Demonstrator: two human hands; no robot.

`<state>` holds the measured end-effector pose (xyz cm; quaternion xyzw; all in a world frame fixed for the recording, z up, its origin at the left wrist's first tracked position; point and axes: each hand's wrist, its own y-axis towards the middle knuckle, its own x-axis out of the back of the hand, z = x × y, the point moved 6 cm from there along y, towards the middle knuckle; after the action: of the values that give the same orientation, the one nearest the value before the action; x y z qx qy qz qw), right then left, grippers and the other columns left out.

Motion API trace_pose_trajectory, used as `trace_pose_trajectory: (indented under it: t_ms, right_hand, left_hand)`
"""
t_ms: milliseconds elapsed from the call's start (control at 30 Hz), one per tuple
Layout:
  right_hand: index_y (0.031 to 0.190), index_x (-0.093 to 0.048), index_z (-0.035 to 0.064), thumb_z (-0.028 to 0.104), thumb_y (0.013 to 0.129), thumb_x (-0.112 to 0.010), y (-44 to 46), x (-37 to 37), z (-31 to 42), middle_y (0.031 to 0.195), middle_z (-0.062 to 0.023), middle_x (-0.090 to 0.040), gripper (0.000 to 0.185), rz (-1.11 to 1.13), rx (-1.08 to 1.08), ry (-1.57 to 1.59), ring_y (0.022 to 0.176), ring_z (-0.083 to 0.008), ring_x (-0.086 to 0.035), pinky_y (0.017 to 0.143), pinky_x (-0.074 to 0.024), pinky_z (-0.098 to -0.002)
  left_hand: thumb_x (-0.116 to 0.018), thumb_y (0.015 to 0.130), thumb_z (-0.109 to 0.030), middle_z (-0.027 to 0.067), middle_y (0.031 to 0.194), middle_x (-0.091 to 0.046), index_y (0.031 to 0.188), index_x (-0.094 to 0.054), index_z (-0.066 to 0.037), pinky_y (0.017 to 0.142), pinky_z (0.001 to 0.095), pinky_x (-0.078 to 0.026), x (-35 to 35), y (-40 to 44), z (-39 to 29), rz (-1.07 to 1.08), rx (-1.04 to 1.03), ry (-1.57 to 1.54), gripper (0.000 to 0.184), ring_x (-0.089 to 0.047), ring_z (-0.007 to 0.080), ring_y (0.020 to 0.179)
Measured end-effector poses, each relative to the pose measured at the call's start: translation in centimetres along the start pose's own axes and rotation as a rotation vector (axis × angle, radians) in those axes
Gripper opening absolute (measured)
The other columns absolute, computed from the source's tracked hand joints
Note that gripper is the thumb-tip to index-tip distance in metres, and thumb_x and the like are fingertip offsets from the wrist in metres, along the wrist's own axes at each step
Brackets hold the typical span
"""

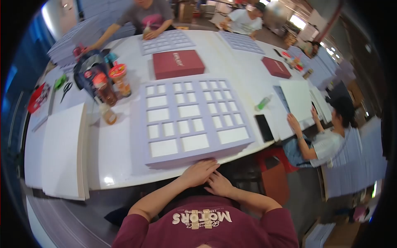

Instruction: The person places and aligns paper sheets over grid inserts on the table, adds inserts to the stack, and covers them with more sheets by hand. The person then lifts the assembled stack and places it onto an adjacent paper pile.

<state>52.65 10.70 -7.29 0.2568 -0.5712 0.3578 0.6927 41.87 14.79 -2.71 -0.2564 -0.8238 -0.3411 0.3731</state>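
My left hand (199, 172) lies at the table's front edge, palm down, fingers stretched to the right. Just below and right of it, my right hand (218, 184) has its fingers reaching up against the left hand's fingertips. Neither holds anything that I can see. Directly beyond them rests a stack of pale lavender compartment trays (182, 139), the top one divided into many rectangular openings with white showing through. Behind this stack stands a closed dark red box (178, 65) with light lettering on its lid.
White boards (64, 151) are stacked at left. Drinks, including a bottle (109, 113), scissors (66, 91) and a bag (92, 68) stand nearby. A phone (264, 127) and green bottle (264, 102) lie right. A co-worker handles a white panel (295, 99); others sit farther back.
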Motion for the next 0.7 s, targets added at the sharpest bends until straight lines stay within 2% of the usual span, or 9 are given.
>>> trace_pose_trajectory:
  t_ms: [100,167,233,300,400,433,500,600,700]
  right_hand:
    - [0.120,-0.059,0.0047,0.038,0.085,-0.064,1.1,-2.2,-1.0,0.120,-0.0160,-0.060,0.048,0.091,0.061,0.065,0.122,-0.0303,-0.052,0.112,-0.0326,-0.0462]
    - [0.119,-0.060,0.0076,0.040,0.089,-0.060,2.9,-3.9,-1.8,0.112,-0.0135,-0.064,0.043,0.130,0.048,0.135,0.112,-0.0274,-0.059,0.103,-0.0401,-0.0435]
    - [0.117,-0.061,0.0086,0.040,0.091,-0.059,4.2,-1.6,-0.2,0.105,-0.0124,-0.066,0.041,0.233,0.023,0.103,0.103,-0.0263,-0.063,0.096,-0.0444,-0.0420]
    - [0.115,-0.063,0.0104,0.039,0.090,-0.061,4.6,-1.6,-0.1,0.095,-0.0088,-0.068,0.038,0.051,0.160,0.117,0.083,-0.0279,-0.067,0.085,-0.0499,-0.0410]
    - [0.115,-0.064,0.0104,0.035,0.086,-0.066,4.6,-3.2,-0.9,0.095,-0.0106,-0.069,0.038,-0.019,0.195,0.165,0.084,-0.0289,-0.067,0.094,-0.0474,-0.0435]
    - [0.116,-0.064,0.0103,0.034,0.086,-0.065,4.5,-3.1,-1.0,0.097,-0.0102,-0.069,0.038,0.005,0.192,0.177,0.088,-0.0288,-0.067,0.098,-0.0460,-0.0429]
    - [0.115,-0.064,0.0103,0.032,0.086,-0.066,4.0,-2.9,-1.6,0.100,-0.0097,-0.069,0.037,0.017,0.186,0.210,0.090,-0.0289,-0.067,0.100,-0.0444,-0.0459]
    - [0.114,-0.063,0.0103,0.030,0.085,-0.068,2.9,-2.6,-2.2,0.104,-0.0088,-0.068,0.036,-0.063,0.195,0.203,0.095,-0.0274,-0.065,0.102,-0.0419,-0.0476]
    - [0.114,-0.063,0.0092,0.027,0.083,-0.069,1.7,-2.6,-2.9,0.109,-0.0082,-0.066,0.036,-0.139,0.147,0.201,0.101,-0.0253,-0.063,0.104,-0.0395,-0.0475]
  left_hand:
    - [-0.058,0.088,-0.010,0.0166,0.122,-0.062,0.131,-0.053,-0.006,0.099,0.0440,-0.045,0.3,-1.4,0.2,-0.076,0.121,-0.286,0.043,-0.057,0.0354,0.115]
    - [-0.059,0.092,-0.014,0.0161,0.101,-0.067,0.118,-0.061,-0.007,0.084,0.0440,-0.050,2.5,-3.3,-1.4,0.055,0.288,-0.385,0.027,-0.063,0.0346,0.095]
    - [-0.061,0.092,-0.013,0.0146,0.093,-0.067,0.104,-0.066,-0.006,0.078,0.0421,-0.051,8.4,-5.3,-3.3,-0.167,0.281,-0.454,0.014,-0.064,0.0335,0.089]
    - [-0.062,0.091,-0.013,0.0161,0.090,-0.066,0.094,-0.067,-0.003,0.077,0.0440,-0.050,15.4,-8.6,-4.0,-0.386,0.500,-0.248,0.011,-0.062,0.0369,0.086]
    - [-0.064,0.089,-0.012,0.0150,0.089,-0.067,0.093,-0.066,-0.003,0.076,0.0422,-0.050,23.9,-18.1,-3.3,-0.889,0.848,0.384,0.010,-0.063,0.0367,0.086]
    - [-0.063,0.089,-0.011,0.0163,0.097,-0.066,0.099,-0.064,-0.003,0.082,0.0444,-0.048,26.2,-21.3,-3.1,-0.933,0.922,0.602,0.013,-0.062,0.0369,0.093]
    - [-0.061,0.091,-0.016,0.0182,0.108,-0.064,0.107,-0.061,-0.001,0.091,0.0468,-0.044,29.5,-25.6,-3.9,-0.866,1.089,1.182,0.022,-0.060,0.0370,0.102]
    - [-0.058,0.093,-0.023,0.0208,0.116,-0.061,0.115,-0.057,0.002,0.097,0.0481,-0.041,29.4,-32.9,-0.9,-0.598,1.410,1.672,0.034,-0.057,0.0373,0.109]
    - [-0.057,0.091,-0.021,0.0195,0.110,-0.064,0.108,-0.060,0.001,0.093,0.0451,-0.045,28.2,-35.7,1.6,-0.368,1.674,1.319,0.027,-0.061,0.0345,0.105]
